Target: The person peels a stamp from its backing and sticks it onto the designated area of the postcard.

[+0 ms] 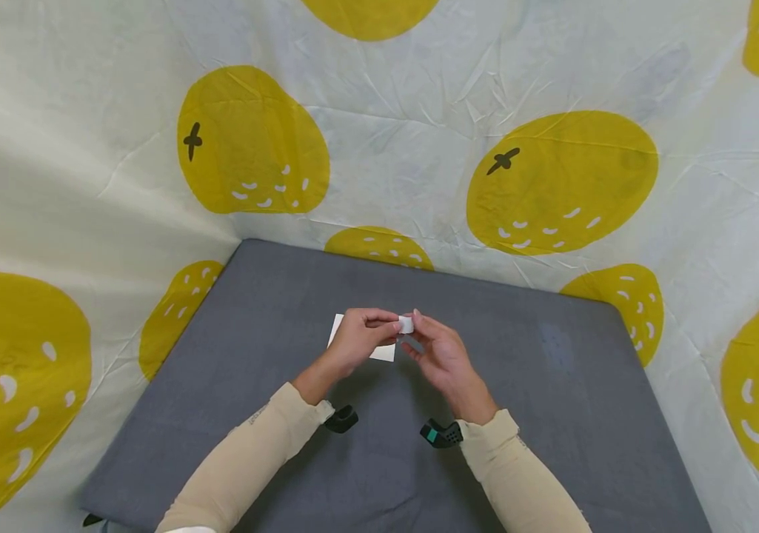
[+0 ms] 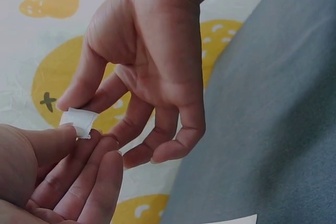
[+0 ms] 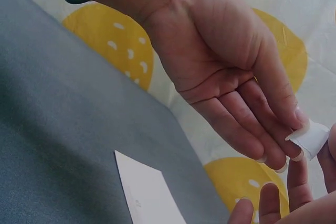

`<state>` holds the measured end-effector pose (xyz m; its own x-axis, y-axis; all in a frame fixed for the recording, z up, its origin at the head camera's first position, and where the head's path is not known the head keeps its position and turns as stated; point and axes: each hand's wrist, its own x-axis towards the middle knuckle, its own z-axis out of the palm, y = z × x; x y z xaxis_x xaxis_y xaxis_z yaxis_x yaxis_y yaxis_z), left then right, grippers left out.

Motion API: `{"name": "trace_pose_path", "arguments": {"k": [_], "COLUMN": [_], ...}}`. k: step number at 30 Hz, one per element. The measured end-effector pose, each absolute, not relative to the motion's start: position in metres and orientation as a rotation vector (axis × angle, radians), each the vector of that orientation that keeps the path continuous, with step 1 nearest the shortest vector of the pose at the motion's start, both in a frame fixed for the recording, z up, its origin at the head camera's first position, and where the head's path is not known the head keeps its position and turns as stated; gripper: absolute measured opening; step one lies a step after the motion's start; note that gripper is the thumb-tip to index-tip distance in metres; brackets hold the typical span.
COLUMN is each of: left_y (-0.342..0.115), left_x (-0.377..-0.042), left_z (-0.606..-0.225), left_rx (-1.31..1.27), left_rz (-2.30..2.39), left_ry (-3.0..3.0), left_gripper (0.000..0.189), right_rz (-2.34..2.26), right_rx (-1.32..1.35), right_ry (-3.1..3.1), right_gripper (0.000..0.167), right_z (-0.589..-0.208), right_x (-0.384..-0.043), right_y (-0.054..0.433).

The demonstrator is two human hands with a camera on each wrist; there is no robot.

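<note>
A small white piece with a jagged edge, which looks like a strip of tape (image 1: 406,325), is held between both hands above the table. My left hand (image 1: 360,337) pinches its left end between thumb and forefinger. At the other end, the thumb and forefinger of my right hand (image 1: 444,355) pinch it, the remaining fingers loosely bent. The left wrist view shows the white piece (image 2: 80,121) slightly curved, its toothed edge facing down. Below and behind the left hand a white card (image 1: 382,353) lies flat, partly covered by that hand.
The table (image 1: 519,348) has a grey cloth-like top. A whitish sheet (image 1: 406,141) printed with yellow fruit hangs along its back and sides. Dark wrist devices (image 1: 442,434) sit at the cuffs of both beige sleeves (image 1: 246,463).
</note>
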<state>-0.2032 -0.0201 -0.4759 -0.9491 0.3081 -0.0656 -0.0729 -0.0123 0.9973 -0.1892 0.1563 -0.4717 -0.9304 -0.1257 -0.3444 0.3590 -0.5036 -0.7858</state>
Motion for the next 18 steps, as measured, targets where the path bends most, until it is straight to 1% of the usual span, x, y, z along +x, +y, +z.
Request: {"name": "trace_pose_path", "arguments": {"k": [9, 18], "left_y": [-0.0173, -0.0175], "left_x": [-0.2041, -0.2053], "left_z": [-0.4761, -0.4751], "left_rx": [0.181, 0.187], "left_rz": [2.088, 2.088], "left_ry": [1.931, 1.895], "left_gripper": [0.024, 0.026], "right_rz": [-2.496, -2.511], "right_rx": [0.38, 0.385], "right_ry": [1.486, 1.712], "right_gripper": [0.031, 0.029], "right_z": [-0.4757, -0.4763], "right_x": [-0.1879, -0.1869], "right_y": [0.1561, 0.1541]}}
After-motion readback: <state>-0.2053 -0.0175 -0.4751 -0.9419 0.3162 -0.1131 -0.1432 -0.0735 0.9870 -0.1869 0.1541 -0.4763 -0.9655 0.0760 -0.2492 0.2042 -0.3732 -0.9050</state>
